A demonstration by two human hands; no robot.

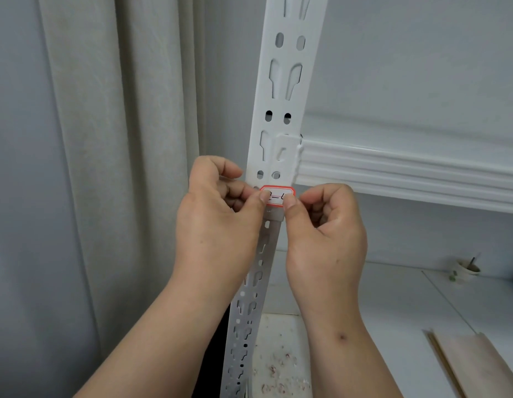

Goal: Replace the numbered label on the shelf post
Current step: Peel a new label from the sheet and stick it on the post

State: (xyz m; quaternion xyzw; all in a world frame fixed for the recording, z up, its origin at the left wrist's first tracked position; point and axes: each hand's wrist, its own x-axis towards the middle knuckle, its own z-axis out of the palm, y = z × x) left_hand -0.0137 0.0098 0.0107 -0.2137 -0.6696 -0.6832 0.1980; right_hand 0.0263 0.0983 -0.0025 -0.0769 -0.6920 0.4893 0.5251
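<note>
Two hands meet at one red-bordered label [276,195]: the left hand [218,208] and right hand [325,225] each pinch an end, thumbs pressing it against the one white slotted shelf post [281,110], just below one shelf beam [407,170].

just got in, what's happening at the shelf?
A person is working a small white paper label with a red border on the white perforated metal shelf post, just below where the white shelf beam hooks in. The left hand and right hand each have a thumb on one end of the label. Its handwritten number is partly covered by the thumbs. Cannot tell whether it is fully stuck.
</note>
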